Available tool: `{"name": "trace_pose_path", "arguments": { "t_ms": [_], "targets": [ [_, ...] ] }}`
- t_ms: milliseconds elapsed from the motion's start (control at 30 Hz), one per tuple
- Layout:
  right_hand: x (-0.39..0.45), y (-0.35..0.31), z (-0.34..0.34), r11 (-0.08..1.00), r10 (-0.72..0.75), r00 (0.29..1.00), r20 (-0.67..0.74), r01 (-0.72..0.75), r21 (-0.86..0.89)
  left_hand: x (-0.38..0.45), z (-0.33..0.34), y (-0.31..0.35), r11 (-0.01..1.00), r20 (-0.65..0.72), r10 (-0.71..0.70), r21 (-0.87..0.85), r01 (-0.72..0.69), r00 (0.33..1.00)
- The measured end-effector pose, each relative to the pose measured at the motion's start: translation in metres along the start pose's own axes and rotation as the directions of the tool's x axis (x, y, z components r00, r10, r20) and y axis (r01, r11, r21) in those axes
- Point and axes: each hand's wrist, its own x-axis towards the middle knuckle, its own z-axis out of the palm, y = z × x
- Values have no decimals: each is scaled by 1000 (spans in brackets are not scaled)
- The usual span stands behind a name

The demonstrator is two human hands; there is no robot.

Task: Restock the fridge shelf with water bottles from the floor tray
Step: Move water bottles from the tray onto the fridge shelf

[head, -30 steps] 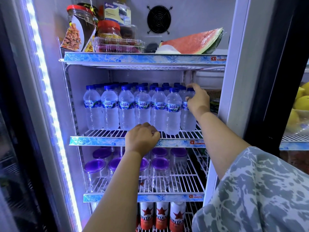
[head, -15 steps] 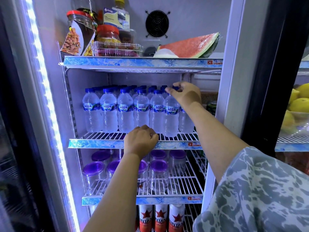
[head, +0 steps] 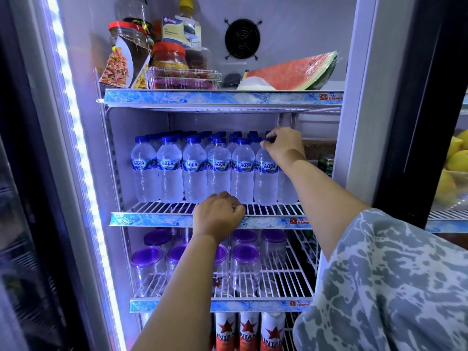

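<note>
Gripping the blue cap of the rightmost front-row Aqua bottle (head: 266, 173), our right hand (head: 285, 145) has its fingers curled around the top, centre right of the frame. Our left hand (head: 217, 216) is clenched over the front edge of the water shelf (head: 152, 220), lower centre; it looks like bracing, with the fingertips hooked on the shelf lip.

The row of Aqua bottles (head: 193, 171) stands upright along the wire shelf, with more blue caps behind, so the shelf looks nearly full. The floor tray is not in view.

Our read on the step: seating or straightening this bottle at the right end of the row. To do it well, we keep the hold on the cap low and firm, keep the bottle vertical, and set its base flat across the wires so it does not rock. We nudge it left until it touches its neighbour, label facing out like the rest. Pushing too hard sideways risks tipping the row like dominoes. The left hand should keep clear of the bottle bases.

Above, upper right, a wrapped watermelon wedge (head: 293, 72) sits on the top shelf; below, purple-lidded clear jars (head: 244, 264) fill the next shelf down.
</note>
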Motion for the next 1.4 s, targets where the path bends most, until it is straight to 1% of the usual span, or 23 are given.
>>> {"name": "trace_pose_path", "arguments": {
  "t_ms": [267, 333, 400, 433, 467, 500, 533, 567, 600, 633, 667, 733, 800, 933, 1200, 1300, 1400],
  "targets": [
    [2, 0, 2, 998, 11, 998, 61, -8, -57, -1, -1, 1, 1000, -6, 4, 12, -4, 1000],
    [1, 0, -2, 999, 29, 997, 68, -28, -18, -2, -1, 1, 1000, -14, 8, 13, -8, 1000],
    [-3, 4, -8, 992, 57, 998, -31, -53, 119, -2, -1, 1, 1000, -33, 20, 18, -19, 999],
    [-3, 9, -10, 987, 71, 991, -116, -53, 154, -3, 0, 1, 999, -49, 27, 22, -26, 998],
    [-4, 14, -12, 988, 85, 978, -192, -58, 142, -4, 0, 1, 999, -67, 33, 27, -31, 997],
    [-6, 19, -12, 990, 114, 968, -223, -92, 104, -4, -1, 2, 999, -80, 33, 31, -31, 996],
    [-6, 23, -11, 986, 164, 962, -220, -152, 70, -5, -1, 2, 999, -89, 34, 33, -31, 995],
    [-7, 26, -10, 972, 234, 956, -176, -226, 64, -6, -2, 3, 999, -95, 33, 32, -30, 995],
    [-7, 30, -6, 956, 285, 952, -115, -274, 102, -6, -2, 3, 999, -100, 32, 30, -29, 995],
    [-9, 32, -3, 943, 302, 951, -62, -289, 164, -6, -3, 4, 999, -103, 29, 28, -26, 994],
    [-10, 35, 0, 932, 296, 955, -31, -281, 227, -7, -4, 4, 999, -106, 27, 26, -25, 994],
    [-13, 40, 2, 921, 267, 964, -23, -248, 300, -7, -5, 5, 1000, -106, 26, 17, -24, 994],
    [-12, 44, 1, 923, 254, 966, -38, -230, 310, -7, -4, 5, 1000, -106, 23, 19, -21, 994],
    [-11, 44, -1, 902, 289, 957, -23, -265, 342, -6, -1, 2, 999, -109, 28, 34, -24, 994],
    [-13, 41, -3, 854, 283, 957, 64, -282, 438, -5, -2, 2, 999, -104, 31, 32, -28, 994],
    [-15, 46, -1, 879, 268, 962, 46, -264, 396, -5, -1, 1, 999, -104, 37, 37, -33, 994],
    [-12, 50, 0, 876, 265, 964, 28, -253, 410, -4, -1, 1, 998, -98, 41, 41, -37, 994]
  ]
}}
